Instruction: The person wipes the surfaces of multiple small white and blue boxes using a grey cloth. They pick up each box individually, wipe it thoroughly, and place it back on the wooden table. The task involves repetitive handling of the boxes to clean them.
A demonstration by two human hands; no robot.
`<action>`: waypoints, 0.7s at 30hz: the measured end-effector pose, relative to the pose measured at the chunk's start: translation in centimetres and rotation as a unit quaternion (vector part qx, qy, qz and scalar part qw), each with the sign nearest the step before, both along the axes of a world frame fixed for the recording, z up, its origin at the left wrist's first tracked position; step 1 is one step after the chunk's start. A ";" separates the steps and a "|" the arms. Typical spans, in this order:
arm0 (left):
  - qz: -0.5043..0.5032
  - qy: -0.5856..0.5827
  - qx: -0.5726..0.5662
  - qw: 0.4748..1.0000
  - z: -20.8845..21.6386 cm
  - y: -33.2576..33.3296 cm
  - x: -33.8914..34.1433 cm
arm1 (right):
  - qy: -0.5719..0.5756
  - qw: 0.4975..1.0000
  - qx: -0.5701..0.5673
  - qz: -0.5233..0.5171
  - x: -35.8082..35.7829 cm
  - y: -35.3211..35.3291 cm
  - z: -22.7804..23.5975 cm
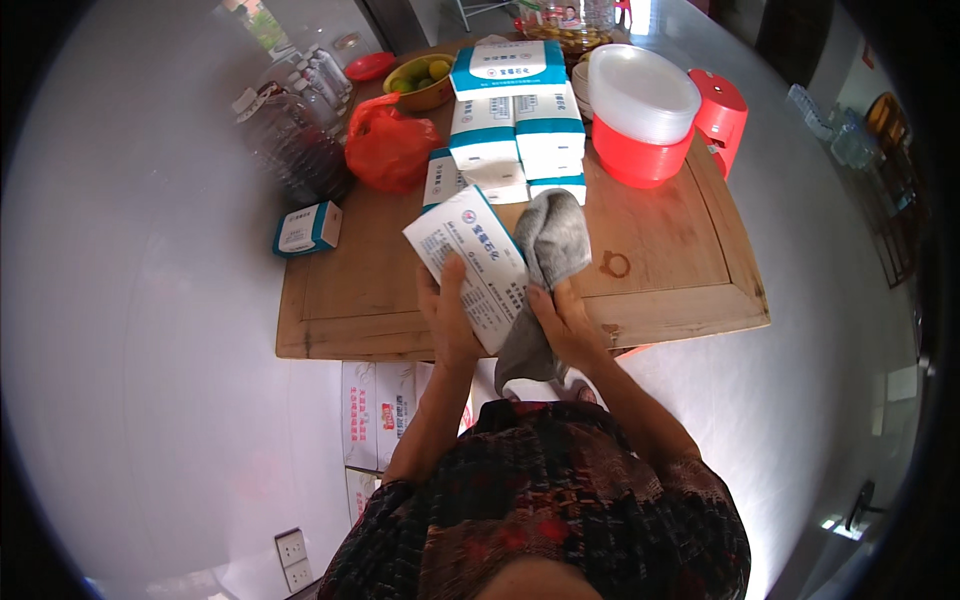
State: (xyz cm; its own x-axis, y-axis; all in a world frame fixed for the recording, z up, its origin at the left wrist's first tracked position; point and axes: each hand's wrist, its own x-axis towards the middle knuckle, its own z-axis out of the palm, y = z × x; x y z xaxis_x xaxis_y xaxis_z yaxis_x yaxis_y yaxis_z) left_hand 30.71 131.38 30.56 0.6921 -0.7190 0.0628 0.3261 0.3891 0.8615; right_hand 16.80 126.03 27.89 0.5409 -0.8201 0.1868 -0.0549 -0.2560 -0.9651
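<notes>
Wooden tabletop (685, 235) before you, with a stack of white-and-teal boxes (515, 125) toward the far side. You're holding 1 white box (465, 255) tilted above the near edge: left hand (452, 310) gripping it, thumb across the printed face, other fingers mostly hidden, so I can't tell their spread. Your right hand (568, 325) pinches a bunched grey cloth (555, 240) beside it. Careful: hard cloth pressure could twist the box loose; a wide forward swing could topple the stack.
</notes>
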 end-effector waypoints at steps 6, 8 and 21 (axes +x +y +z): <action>0.018 0.175 -0.063 0.982 -1.8 -1.3 0.1 | -0.324 0.918 0.230 -0.002 1.8 2.2 0.7; -0.006 0.150 -0.049 0.987 -2.3 -1.4 -0.1 | -0.333 0.911 0.241 -0.028 2.4 2.0 0.8; -0.090 0.206 -0.090 0.970 -1.0 -1.5 0.0 | -0.480 0.760 0.438 -0.009 4.0 -1.0 -1.9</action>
State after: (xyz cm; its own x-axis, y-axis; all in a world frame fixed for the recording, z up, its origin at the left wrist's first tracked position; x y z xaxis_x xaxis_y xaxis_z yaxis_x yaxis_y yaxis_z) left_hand 30.75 129.88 29.60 0.5499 -0.8333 -0.0575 0.7050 0.4261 0.5669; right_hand 20.81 125.04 26.04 0.4873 -0.8629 -0.1339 0.7862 0.5002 -0.3629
